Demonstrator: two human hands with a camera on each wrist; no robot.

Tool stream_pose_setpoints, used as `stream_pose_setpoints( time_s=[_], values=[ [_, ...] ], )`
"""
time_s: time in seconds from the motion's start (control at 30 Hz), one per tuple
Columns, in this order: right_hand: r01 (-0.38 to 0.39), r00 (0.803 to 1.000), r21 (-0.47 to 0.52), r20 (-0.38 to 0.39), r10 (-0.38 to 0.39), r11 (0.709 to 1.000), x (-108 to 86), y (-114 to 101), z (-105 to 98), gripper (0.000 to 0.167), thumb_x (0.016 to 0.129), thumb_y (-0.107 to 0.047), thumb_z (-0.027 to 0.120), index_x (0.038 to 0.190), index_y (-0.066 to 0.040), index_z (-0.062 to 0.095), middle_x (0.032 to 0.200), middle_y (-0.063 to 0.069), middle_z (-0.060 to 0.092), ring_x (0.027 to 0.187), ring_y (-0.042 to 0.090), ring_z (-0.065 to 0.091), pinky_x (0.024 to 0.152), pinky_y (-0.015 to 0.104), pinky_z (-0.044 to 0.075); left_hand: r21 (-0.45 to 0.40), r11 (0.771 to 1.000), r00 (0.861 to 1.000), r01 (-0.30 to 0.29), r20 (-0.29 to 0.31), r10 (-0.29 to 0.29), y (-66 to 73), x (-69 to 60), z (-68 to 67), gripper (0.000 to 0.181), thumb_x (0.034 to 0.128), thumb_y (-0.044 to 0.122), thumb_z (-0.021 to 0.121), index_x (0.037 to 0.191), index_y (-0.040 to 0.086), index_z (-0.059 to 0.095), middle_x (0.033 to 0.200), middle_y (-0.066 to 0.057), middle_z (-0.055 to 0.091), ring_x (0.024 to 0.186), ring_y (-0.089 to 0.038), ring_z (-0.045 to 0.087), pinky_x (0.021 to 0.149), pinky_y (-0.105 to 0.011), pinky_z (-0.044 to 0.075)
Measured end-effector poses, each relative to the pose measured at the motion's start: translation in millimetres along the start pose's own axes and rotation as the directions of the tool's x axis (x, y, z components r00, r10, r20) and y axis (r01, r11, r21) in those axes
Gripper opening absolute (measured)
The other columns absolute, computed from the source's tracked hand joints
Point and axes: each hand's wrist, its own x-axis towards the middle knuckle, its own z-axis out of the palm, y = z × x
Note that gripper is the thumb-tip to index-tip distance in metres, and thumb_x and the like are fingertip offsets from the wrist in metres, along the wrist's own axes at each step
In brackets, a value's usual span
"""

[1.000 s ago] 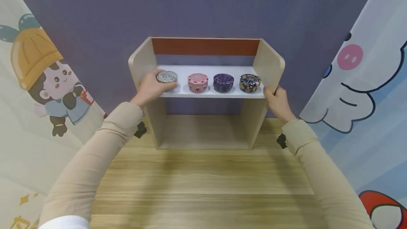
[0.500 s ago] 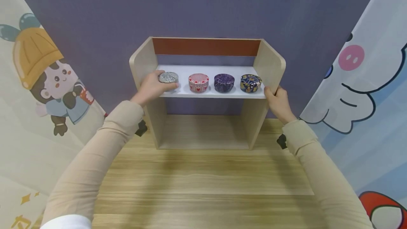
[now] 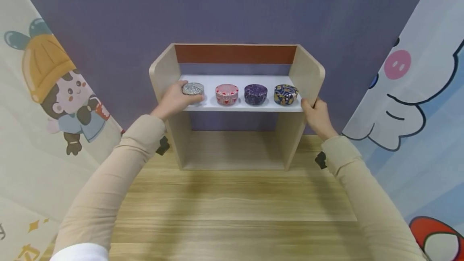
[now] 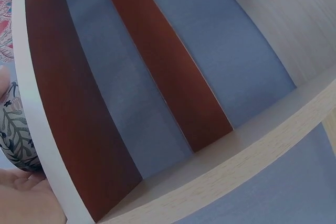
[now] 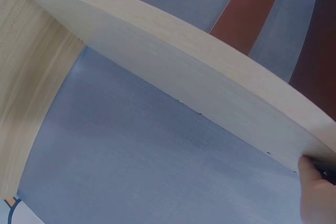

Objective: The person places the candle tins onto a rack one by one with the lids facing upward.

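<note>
My left hand [image 3: 178, 99] holds a round lidded tin [image 3: 193, 88] with a grey-and-white leaf pattern, at the left end of the white shelf [image 3: 212, 106]. Its thumb lies along the tin's front and its fingers reach behind. The left wrist view shows only part of the patterned tin [image 4: 18, 132] and hand, at the left edge. My right hand [image 3: 319, 118] grips the front edge of the right side panel [image 3: 311, 69] of the small wooden rack. In the right wrist view, a bit of that hand [image 5: 316, 198] touches the panel.
Along the shelf stand a pink-and-red tin [image 3: 226, 94], a dark purple tin [image 3: 255, 94] and a navy-and-yellow tin [image 3: 285, 94]. The rack's lower board [image 3: 233, 152] rests on a wood-grain table [image 3: 235, 200]. A grey-blue cloth [image 3: 232, 7] hangs behind, with printed curtains either side.
The head view has shifted slightly. Both hands keep their holds, the left on the grey-and-white tin, the right on the rack's side panel; the tins show little or no movement.
</note>
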Motion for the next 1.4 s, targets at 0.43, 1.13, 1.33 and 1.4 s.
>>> stream_pose_setpoints(
  time_s=[0.43, 1.13, 1.33, 1.4],
  values=[
    [0.0, 1.0, 0.002, 0.0, 0.0, 1.0, -0.1, -4, 0, 0.053, 0.094, -0.036, 0.04, 0.123, 0.007, 0.047, 0.112, 0.024, 0.056, 0.088, 0.021, 0.051, 0.067, 0.018, 0.042, -0.045, 0.999, 1.0, 0.009, -0.005, -0.009, -1.8, -0.5, -3.1, 0.093, 0.0752, 0.039, 0.071, 0.144, 0.0, 0.022, 0.137, -0.022, 0.04, 0.121, -0.031, 0.042, 0.105, -0.042, 0.034],
    [-0.045, 0.997, 0.091, -0.054, 0.05, 0.995, -2.1, -12, 0, 0.052, 0.091, -0.035, 0.052, 0.126, 0.003, 0.047, 0.12, 0.02, 0.055, 0.097, 0.015, 0.052, 0.08, 0.021, 0.044, -0.055, 0.978, 0.962, -0.2, -0.198, 0.186, 6.0, -28.0, -6.0, 0.071, 0.085, 0.033, 0.061, 0.143, 0.008, 0.029, 0.146, -0.014, 0.031, 0.135, -0.028, 0.028, 0.114, -0.041, 0.021],
    [0.04, 0.999, 0.118, -0.036, -0.036, 0.992, -11.9, -13, -8, 0.055, 0.091, -0.033, 0.053, 0.136, -0.003, 0.041, 0.131, 0.02, 0.05, 0.113, 0.018, 0.052, 0.092, 0.023, 0.045, 0.028, 0.941, 0.889, -0.337, -0.32, 0.328, 2.6, -52.3, -0.9, 0.057, 0.0842, 0.023, 0.063, 0.135, 0.005, 0.044, 0.138, -0.014, 0.044, 0.13, -0.028, 0.038, 0.111, -0.039, 0.027],
    [0.054, 0.998, 0.128, -0.022, -0.052, 0.99, -16.4, -12, -11, 0.057, 0.092, -0.033, 0.053, 0.139, -0.006, 0.037, 0.138, 0.017, 0.044, 0.124, 0.023, 0.046, 0.101, 0.031, 0.041, 0.067, 0.924, 0.862, -0.377, -0.339, 0.377, -0.9, -61.7, 0.5, 0.051, 0.0839, 0.02, 0.063, 0.13, 0.004, 0.049, 0.134, -0.015, 0.048, 0.127, -0.029, 0.042, 0.109, -0.04, 0.03]
  ],
)
